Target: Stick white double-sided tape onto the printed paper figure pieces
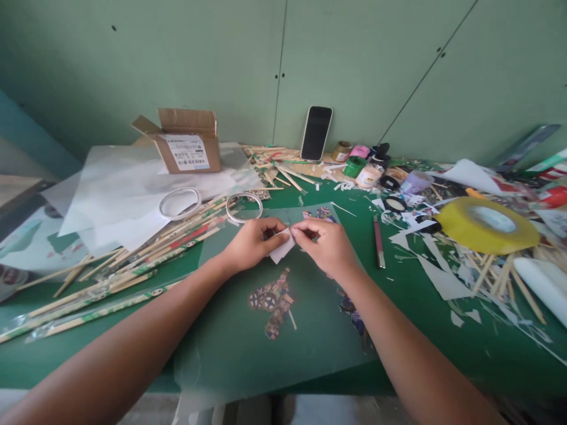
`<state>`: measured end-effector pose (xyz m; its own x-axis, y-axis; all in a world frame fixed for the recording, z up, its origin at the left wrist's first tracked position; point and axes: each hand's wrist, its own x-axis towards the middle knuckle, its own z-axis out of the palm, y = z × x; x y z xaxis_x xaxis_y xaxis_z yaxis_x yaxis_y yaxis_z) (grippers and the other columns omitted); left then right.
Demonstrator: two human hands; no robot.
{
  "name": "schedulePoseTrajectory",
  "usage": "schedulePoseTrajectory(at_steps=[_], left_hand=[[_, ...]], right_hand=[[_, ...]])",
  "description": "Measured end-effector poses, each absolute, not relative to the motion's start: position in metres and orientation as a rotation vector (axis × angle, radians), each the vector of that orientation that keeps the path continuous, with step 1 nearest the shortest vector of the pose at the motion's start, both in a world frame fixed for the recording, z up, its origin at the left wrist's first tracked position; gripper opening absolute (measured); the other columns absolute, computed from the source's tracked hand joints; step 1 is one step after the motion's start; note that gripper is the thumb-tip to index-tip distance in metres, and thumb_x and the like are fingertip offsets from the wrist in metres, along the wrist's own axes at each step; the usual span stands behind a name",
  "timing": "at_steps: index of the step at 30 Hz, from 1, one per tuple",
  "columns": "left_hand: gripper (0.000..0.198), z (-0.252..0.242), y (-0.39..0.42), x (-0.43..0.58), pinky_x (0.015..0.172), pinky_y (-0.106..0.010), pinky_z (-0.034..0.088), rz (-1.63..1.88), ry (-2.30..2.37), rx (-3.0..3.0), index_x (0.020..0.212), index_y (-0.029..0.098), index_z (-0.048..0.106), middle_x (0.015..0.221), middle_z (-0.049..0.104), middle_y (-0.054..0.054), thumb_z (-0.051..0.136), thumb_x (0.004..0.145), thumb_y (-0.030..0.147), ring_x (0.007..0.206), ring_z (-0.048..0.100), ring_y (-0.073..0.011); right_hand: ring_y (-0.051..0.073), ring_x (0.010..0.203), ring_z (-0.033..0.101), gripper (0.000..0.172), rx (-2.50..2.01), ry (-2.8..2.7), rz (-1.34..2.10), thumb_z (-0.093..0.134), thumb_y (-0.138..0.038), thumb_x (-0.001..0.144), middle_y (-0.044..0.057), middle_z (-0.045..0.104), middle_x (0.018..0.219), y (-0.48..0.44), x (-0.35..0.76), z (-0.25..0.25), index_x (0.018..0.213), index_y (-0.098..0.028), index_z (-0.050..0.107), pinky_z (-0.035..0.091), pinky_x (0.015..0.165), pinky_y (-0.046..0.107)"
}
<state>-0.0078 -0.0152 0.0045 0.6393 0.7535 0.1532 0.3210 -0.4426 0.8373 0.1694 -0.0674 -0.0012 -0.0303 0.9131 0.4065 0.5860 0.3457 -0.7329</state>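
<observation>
My left hand (250, 243) and my right hand (326, 245) meet over the middle of a green table (420, 319). Both pinch a small white piece of paper (282, 250) between thumb and fingers. Under them lies a clear plastic sheet (230, 342) with a colourful patterned cut-out (271, 300) on it. More patterned pieces show just past my right hand (319, 212) and under my right forearm (352, 310).
Wooden sticks in wrappers (133, 271) and two tape rings (179, 203) lie left. A cardboard box (186, 141) and a phone (316, 133) stand by the wall. Small pots (361, 165), a red pen (378, 242), a yellow tape roll (485, 224) and paper scraps (438, 277) crowd the right.
</observation>
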Motion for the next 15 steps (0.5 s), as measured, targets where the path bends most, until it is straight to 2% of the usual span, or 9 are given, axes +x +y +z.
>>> schedulePoseTrajectory(at_steps=[4,8,11,15], left_hand=[[0.027,0.007,-0.014,-0.008,0.06,-0.024,0.039,0.728,0.834,1.951,0.078,0.015,0.064,0.069,0.06,0.0,0.058,0.081,0.042,0.062,0.05,-0.011],[0.024,0.015,-0.006,-0.014,0.051,-0.022,0.036,1.075,0.87,1.645,0.075,0.018,0.056,0.063,0.054,0.003,0.062,0.078,0.04,0.052,0.044,-0.0084],[0.019,0.018,0.002,-0.02,0.048,-0.022,0.035,1.339,0.925,1.442,0.076,0.02,0.053,0.063,0.053,0.004,0.062,0.078,0.037,0.049,0.043,-0.0079],[0.018,0.02,0.012,-0.026,0.046,-0.021,0.034,1.569,0.892,1.29,0.073,0.021,0.052,0.063,0.053,0.004,0.065,0.077,0.033,0.05,0.044,-0.0073]], right_hand=[[0.018,0.072,0.064,0.02,-1.31,-1.677,0.418,0.055,-0.032,0.087,0.005,0.072,0.08,-0.069,0.17,-0.001,0.081,-0.022,0.071,0.05,0.068,0.032],[0.017,0.068,0.063,0.021,-1.29,-1.345,0.3,0.054,-0.036,0.088,0.005,0.07,0.08,-0.07,0.175,0.005,0.097,-0.022,0.067,0.049,0.062,0.032],[0.014,0.059,0.057,0.016,-1.176,-1.106,0.24,0.055,-0.035,0.087,0.001,0.062,0.068,-0.068,0.181,0.008,0.092,-0.022,0.063,0.046,0.056,0.029],[0.011,0.052,0.05,0.01,-1.068,-0.963,0.279,0.057,-0.031,0.083,-0.003,0.054,0.061,-0.061,0.186,0.008,0.086,-0.022,0.058,0.042,0.049,0.026]])
